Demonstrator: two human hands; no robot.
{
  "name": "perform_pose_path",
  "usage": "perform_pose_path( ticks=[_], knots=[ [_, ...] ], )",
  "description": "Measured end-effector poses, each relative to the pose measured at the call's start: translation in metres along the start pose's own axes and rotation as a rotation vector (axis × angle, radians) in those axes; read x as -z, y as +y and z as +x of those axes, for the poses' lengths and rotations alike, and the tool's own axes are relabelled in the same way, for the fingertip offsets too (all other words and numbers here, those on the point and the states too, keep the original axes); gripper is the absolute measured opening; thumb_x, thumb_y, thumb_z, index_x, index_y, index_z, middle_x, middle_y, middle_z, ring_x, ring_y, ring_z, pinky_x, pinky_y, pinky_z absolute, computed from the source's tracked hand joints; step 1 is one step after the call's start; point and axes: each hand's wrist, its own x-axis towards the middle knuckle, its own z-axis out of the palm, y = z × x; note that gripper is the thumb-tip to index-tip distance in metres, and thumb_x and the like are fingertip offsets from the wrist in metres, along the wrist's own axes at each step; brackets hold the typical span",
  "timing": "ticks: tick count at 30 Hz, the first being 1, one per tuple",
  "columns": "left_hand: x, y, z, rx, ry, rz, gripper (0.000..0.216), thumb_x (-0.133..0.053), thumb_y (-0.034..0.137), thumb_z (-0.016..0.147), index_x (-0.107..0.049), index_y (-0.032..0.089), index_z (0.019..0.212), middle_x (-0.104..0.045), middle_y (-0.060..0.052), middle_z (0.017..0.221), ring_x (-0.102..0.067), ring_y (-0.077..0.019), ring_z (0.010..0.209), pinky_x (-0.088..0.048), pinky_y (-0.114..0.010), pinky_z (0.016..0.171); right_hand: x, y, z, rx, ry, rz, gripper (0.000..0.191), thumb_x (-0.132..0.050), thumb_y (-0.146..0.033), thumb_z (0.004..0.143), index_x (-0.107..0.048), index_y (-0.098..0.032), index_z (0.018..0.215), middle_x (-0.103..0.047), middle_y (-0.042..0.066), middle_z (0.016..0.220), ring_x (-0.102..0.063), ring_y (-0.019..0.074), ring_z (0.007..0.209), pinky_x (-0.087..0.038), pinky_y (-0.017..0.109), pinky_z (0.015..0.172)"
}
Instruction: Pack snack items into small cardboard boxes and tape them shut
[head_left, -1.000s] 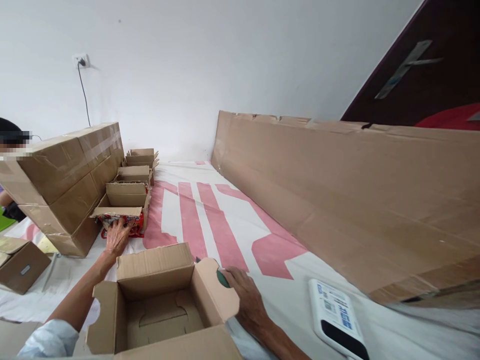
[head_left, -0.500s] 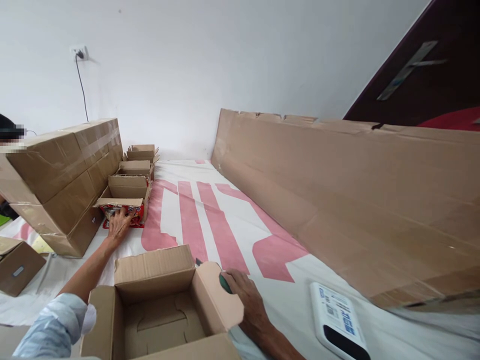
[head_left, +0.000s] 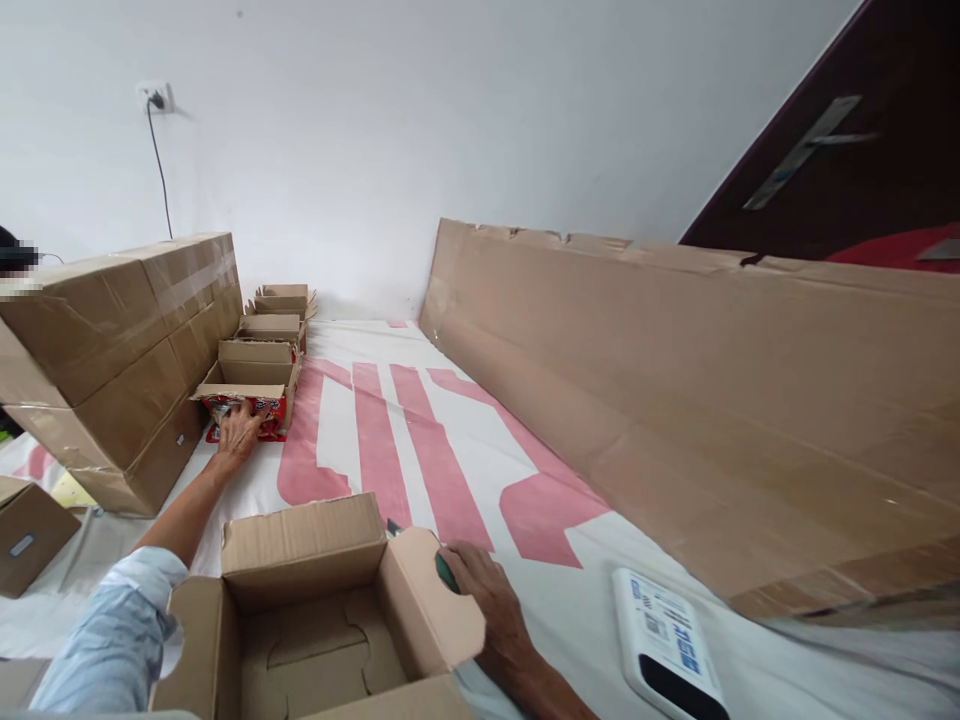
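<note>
pushes the small open box [head_left: 259, 373] a little farther forward with the left hand [head_left: 238, 432] than a second ago, taking the red printed packaging [head_left: 274, 422] along. keeps the right hand [head_left: 487, 602] in about the same spot, against the outer side of the near open box [head_left: 304, 545].

spreads the fingers of the left hand across the packaging, touching just below the front flap of the small open box. finds that box directly ahead of the left hand, with the front flap folded outward. curls the fingers of the right hand over a green piece [head_left: 447, 573], partly hidden by the side flap; cannot tell what kind of tool. sees a grey tip [head_left: 394, 527] ahead and to the left of the right hand, past the same flap.

sees a second open box [head_left: 268, 328] beyond the left hand, in line with the first, and more raised flaps [head_left: 285, 302] farther on. notes a stack of taped boxes [head_left: 97, 330] just left of the left hand, and a lone box [head_left: 34, 540] well to the left and nearer. has the near open box between both forearms, upright, with flaps up and folds visible on the floor inside. sees a white device [head_left: 664, 630] with a black strip to the right of the right hand, resting on the pink and white cloth [head_left: 559, 600], and a long cardboard panel [head_left: 675, 400] beyond, standing on edge.
</note>
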Motion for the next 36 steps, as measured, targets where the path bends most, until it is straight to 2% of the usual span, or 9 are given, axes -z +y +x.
perform_pose_path(
  ticks=[6,15,22,26,30,33,36],
  knots=[
    [0.003,-0.004,-0.007,-0.035,-0.015,0.007,0.056,-0.045,0.019,0.106,-0.057,0.035,0.159,-0.057,-0.021,0.146,-0.059,-0.0399,0.126,-0.050,-0.052,0.099,-0.001,0.000,0.001,0.010,0.000,0.001,0.024,-0.055,-0.014,0.097,-0.068,-0.023,0.115,-0.073,0.008,0.108,-0.066,0.0269,0.097,-0.049,0.038,0.081],
    [0.015,-0.012,-0.043,-0.106,-0.030,-0.009,0.062,-0.041,0.006,0.099,-0.062,0.028,0.154,-0.062,-0.017,0.141,-0.060,-0.0334,0.127,-0.052,-0.047,0.103,-0.006,-0.002,0.003,0.008,-0.007,-0.026,0.032,-0.055,-0.006,0.092,-0.070,-0.021,0.115,-0.072,0.009,0.110,-0.064,0.0259,0.099,-0.046,0.036,0.084],
    [0.036,-0.016,-0.067,-0.109,-0.009,-0.104,0.073,-0.050,0.002,0.089,-0.060,0.030,0.155,-0.063,-0.013,0.151,-0.062,-0.0288,0.136,-0.054,-0.042,0.109,-0.002,-0.009,0.010,-0.026,-0.048,-0.047,0.025,-0.055,-0.009,0.093,-0.070,-0.021,0.109,-0.070,0.008,0.106,-0.062,0.0262,0.099,-0.044,0.037,0.085],
    [0.059,-0.021,-0.082,-0.091,0.018,-0.201,0.066,-0.057,0.006,0.087,-0.068,0.028,0.148,-0.067,-0.012,0.152,-0.066,-0.0286,0.135,-0.055,-0.041,0.112,0.000,-0.010,0.012,-0.012,-0.058,-0.029,0.018,-0.055,-0.015,0.099,-0.069,-0.020,0.108,-0.069,0.008,0.106,-0.061,0.0262,0.100,-0.044,0.037,0.086],
    [0.095,-0.033,-0.109,-0.076,0.082,-0.301,0.048,-0.055,0.022,0.096,-0.073,0.022,0.140,-0.072,-0.014,0.144,-0.070,-0.0280,0.132,-0.055,-0.039,0.114,0.000,-0.010,0.013,-0.031,-0.075,-0.027,0.016,-0.055,-0.020,0.101,-0.069,-0.020,0.108,-0.069,0.008,0.106,-0.060,0.0260,0.101,-0.042,0.037,0.087],
    [0.128,-0.039,-0.148,-0.105,0.128,-0.392,0.046,-0.051,0.039,0.102,-0.075,0.020,0.136,-0.074,-0.013,0.142,-0.073,-0.0270,0.127,-0.058,-0.038,0.110,-0.001,-0.011,0.013,-0.046,-0.086,-0.032,0.013,-0.056,-0.021,0.101,-0.068,-0.020,0.106,-0.069,0.008,0.107,-0.059,0.0256,0.101,-0.041,0.036,0.087],
    [0.156,-0.027,-0.205,-0.213,0.182,-0.611,0.054,-0.059,0.059,0.101,-0.077,0.022,0.135,-0.075,-0.013,0.141,-0.072,-0.0311,0.128,-0.059,-0.044,0.111,-0.001,-0.012,0.013,-0.056,-0.093,-0.036,0.012,-0.058,-0.022,0.101,-0.068,-0.019,0.107,-0.068,0.008,0.108,-0.058,0.0256,0.102,-0.041,0.036,0.087]
  ],
)
